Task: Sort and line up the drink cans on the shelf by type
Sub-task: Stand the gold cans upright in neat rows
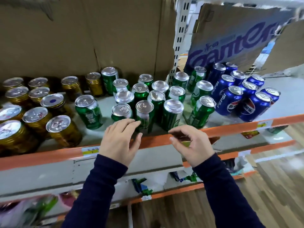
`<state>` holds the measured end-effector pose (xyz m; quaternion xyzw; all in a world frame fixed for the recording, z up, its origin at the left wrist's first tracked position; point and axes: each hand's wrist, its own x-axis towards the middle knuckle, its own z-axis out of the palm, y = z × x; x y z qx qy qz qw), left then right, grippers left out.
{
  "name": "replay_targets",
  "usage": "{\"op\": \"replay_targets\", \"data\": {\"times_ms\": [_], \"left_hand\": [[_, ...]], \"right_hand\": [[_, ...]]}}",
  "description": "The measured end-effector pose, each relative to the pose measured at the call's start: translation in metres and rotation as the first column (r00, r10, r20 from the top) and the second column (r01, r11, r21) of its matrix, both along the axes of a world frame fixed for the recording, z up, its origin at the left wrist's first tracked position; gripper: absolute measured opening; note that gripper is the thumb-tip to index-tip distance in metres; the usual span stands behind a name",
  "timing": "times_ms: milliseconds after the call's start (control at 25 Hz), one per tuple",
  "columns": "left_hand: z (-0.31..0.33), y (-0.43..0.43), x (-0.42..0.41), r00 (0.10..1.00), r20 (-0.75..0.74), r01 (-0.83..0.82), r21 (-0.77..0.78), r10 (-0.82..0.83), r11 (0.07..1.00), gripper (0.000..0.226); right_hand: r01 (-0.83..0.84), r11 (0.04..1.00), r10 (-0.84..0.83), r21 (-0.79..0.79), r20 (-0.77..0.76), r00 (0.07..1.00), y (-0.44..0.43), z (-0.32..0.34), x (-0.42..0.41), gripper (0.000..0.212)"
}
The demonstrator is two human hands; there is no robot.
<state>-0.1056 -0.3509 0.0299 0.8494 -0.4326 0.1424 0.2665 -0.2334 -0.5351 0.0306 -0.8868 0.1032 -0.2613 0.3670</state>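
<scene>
Several gold cans (63,129) stand grouped on the left of the shelf (49,155). Several green cans (172,111) fill the middle, and several blue Pepsi cans (228,99) stand on the right. My left hand (120,140) hovers at the shelf's front edge with relaxed fingers reaching toward a front green can (144,111), holding nothing. My right hand (192,143) hangs over the orange edge strip with loosely curled fingers, empty, just in front of the green cans.
Brown cardboard (82,33) backs the shelf on the left. A cardboard sheet with purple lettering (230,40) leans behind the blue cans. A perforated white upright (180,38) stands at the back. A lower shelf (164,191) shows torn labels. Wooden floor (271,186) lies to the right.
</scene>
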Motion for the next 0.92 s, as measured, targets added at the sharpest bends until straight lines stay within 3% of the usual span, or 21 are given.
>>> {"op": "replay_targets", "data": {"times_ms": [360,680,800,920], "left_hand": [[-0.007,0.157,0.059,0.979,-0.010,-0.204,-0.003,0.204,0.979,0.037],[0.004,0.333,0.151,0.956,0.102,-0.273,-0.051,0.277,0.961,0.033],[0.002,0.378,0.185,0.926,0.078,-0.374,0.039,0.370,0.927,0.043],[0.002,0.394,0.217,0.920,0.038,-0.380,0.325,0.389,0.866,0.068]], "right_hand": [[-0.242,0.970,0.242,-0.003,0.003,0.970,0.141,0.006,0.102,0.014],[-0.249,0.966,0.253,-0.072,0.061,0.966,0.307,0.023,0.208,0.025],[-0.290,0.938,0.276,-0.192,-0.096,0.956,0.349,0.026,0.242,0.037],[-0.407,0.823,0.271,-0.396,-0.357,0.894,0.374,0.026,0.278,0.065]]}}
